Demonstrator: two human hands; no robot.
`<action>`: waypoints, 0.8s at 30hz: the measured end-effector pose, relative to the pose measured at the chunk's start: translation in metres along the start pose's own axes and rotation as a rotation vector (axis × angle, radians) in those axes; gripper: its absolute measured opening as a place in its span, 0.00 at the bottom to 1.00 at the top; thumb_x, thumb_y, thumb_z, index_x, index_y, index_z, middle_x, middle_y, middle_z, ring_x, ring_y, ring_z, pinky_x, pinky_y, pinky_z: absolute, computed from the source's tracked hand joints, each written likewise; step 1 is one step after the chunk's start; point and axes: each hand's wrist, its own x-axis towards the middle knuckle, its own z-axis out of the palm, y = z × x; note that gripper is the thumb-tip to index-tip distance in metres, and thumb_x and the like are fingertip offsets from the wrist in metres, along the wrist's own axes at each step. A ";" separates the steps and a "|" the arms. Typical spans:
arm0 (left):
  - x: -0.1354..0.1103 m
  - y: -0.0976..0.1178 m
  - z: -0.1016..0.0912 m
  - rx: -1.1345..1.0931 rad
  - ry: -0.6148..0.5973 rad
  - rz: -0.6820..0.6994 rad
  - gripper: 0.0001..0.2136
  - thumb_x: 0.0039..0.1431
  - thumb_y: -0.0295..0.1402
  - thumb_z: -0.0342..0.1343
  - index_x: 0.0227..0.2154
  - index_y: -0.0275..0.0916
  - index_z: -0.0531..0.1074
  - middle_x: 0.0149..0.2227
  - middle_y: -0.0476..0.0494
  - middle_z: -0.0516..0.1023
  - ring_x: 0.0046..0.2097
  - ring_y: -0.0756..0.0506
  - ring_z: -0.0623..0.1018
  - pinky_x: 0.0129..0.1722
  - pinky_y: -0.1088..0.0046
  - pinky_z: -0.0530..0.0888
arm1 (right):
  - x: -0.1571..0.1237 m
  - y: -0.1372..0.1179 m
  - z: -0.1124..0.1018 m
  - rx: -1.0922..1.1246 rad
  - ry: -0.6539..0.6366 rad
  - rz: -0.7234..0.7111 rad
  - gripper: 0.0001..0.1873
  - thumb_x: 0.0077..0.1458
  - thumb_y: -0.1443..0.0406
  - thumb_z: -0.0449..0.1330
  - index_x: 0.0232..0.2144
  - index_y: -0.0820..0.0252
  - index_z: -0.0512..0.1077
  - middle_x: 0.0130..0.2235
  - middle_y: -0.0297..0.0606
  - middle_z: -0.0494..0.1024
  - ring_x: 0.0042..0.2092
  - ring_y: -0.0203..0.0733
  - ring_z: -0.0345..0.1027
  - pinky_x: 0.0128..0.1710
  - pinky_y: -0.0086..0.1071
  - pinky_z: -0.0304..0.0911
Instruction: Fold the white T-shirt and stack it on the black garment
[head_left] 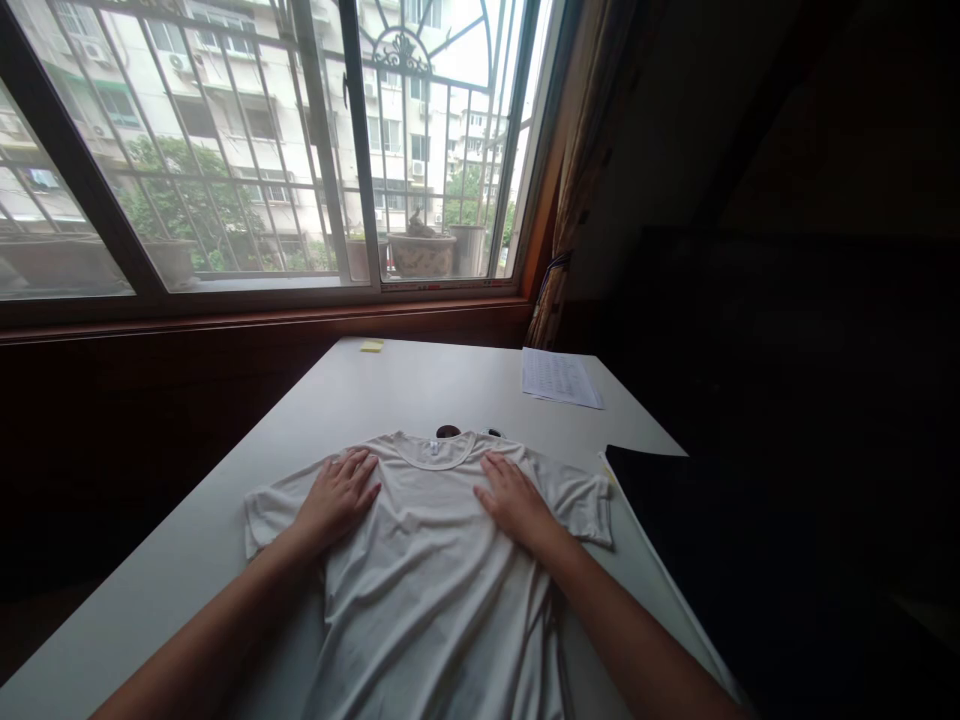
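A white short-sleeved T-shirt point(435, 560) lies spread on the white table, its neckline facing away from me. Creases run across its body, and its lower part passes out of view at the bottom. My left hand point(341, 497) rests flat on the shirt near the left shoulder, fingers stretched out. On the other shoulder, my right hand point(514, 500) also lies flat with its fingers extended. Both palms face down on the cloth, and neither hand grips it.
Just beyond the neckline, a dark round object point(448, 432) shows partly. Printed papers point(561, 378) and a yellow sticky note point(372, 346) lie toward the far edge of the table point(442, 385). A dark flat item point(675, 530) covers the right side. A barred window stands behind.
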 end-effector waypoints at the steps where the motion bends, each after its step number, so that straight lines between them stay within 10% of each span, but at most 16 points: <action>1: 0.003 -0.002 0.001 0.001 -0.019 -0.003 0.26 0.71 0.46 0.44 0.65 0.40 0.62 0.67 0.36 0.62 0.67 0.34 0.61 0.65 0.47 0.58 | -0.001 -0.002 0.003 -0.001 -0.008 0.003 0.30 0.66 0.54 0.50 0.65 0.65 0.63 0.67 0.48 0.62 0.68 0.52 0.53 0.68 0.45 0.49; 9: 0.031 -0.021 0.003 -0.016 -0.138 0.061 0.28 0.73 0.49 0.38 0.70 0.43 0.54 0.72 0.41 0.51 0.71 0.38 0.53 0.68 0.50 0.51 | 0.018 0.022 0.004 -0.053 -0.218 0.068 0.37 0.69 0.48 0.39 0.72 0.60 0.47 0.74 0.36 0.42 0.74 0.46 0.33 0.72 0.46 0.32; 24: 0.089 -0.039 0.018 -0.015 -0.182 0.121 0.29 0.73 0.51 0.35 0.71 0.45 0.51 0.73 0.44 0.48 0.72 0.39 0.49 0.68 0.51 0.49 | 0.069 0.054 0.013 -0.062 -0.282 0.068 0.39 0.68 0.46 0.36 0.73 0.60 0.42 0.74 0.37 0.40 0.74 0.44 0.31 0.71 0.45 0.32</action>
